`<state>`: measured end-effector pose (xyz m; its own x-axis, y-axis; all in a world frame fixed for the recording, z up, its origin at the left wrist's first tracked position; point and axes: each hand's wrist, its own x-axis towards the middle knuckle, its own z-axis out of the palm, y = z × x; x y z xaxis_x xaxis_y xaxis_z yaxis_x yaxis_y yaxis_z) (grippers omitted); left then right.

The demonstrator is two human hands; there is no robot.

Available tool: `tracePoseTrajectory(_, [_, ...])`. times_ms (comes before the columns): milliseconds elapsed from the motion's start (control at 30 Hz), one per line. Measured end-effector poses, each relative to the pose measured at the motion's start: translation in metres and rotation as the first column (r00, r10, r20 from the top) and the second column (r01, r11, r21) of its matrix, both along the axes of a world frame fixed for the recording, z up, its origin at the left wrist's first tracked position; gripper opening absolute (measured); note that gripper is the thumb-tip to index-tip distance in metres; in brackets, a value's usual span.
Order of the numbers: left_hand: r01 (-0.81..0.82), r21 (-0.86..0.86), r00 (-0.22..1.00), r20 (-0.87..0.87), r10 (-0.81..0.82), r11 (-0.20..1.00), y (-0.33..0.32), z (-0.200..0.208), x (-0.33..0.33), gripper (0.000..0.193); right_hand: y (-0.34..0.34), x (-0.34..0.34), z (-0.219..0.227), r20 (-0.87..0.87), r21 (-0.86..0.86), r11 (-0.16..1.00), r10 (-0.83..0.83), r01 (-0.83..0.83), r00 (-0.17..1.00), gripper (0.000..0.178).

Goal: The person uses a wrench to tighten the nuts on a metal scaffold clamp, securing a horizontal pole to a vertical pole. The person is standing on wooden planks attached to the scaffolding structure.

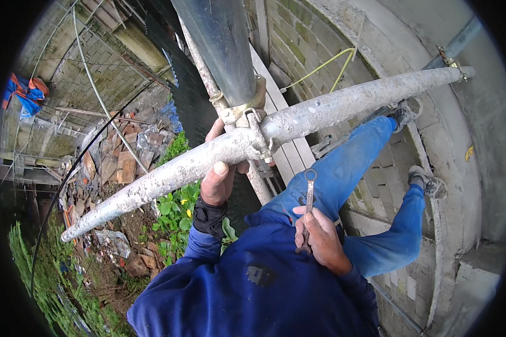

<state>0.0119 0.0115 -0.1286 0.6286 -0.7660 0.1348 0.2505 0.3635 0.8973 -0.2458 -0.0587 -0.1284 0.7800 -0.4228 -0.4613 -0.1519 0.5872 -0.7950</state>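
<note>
Rubble (109, 163) lies well below my left hand (217, 186), which closes around the crusted pipe (180, 171) just beside its clamp (257, 133); my right hand (324, 238) grips a wrench (309, 202), its ring end jutting clear.

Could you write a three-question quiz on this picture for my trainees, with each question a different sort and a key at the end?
1. Multiple choice. What does the right hand hold?
a) a hammer
b) a wrench
c) a brush

2. True or false. The left hand is well away from the crusted pole.

3. Fill in the blank. The person's trousers are ____ in colour.

Key: 1. b. 2. False: its thumb is against the pole, close to the metal clamp. 3. Blue.
</note>
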Motion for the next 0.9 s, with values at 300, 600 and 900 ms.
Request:
tracePoseTrajectory(300, [-0.010,0.011,0.999,0.043,0.009,1.000,-0.005,0.003,0.002,0.116,-0.056,0.025,0.058,-0.072,-0.981,-0.175,-0.058,-0.081,0.996,0.026])
tracePoseTrajectory(600, [-0.011,0.005,1.000,0.027,0.010,1.000,-0.004,0.003,0.001,0.118,-0.087,0.049,0.088,-0.118,-0.868,-0.480,-0.050,-0.128,0.992,0.023])
tracePoseTrajectory(900, [-0.004,-0.050,1.000,0.002,0.004,0.999,-0.007,0.006,-0.001,0.114,-0.101,0.068,0.139,-0.165,-0.636,-0.756,-0.067,-0.157,0.984,0.021])
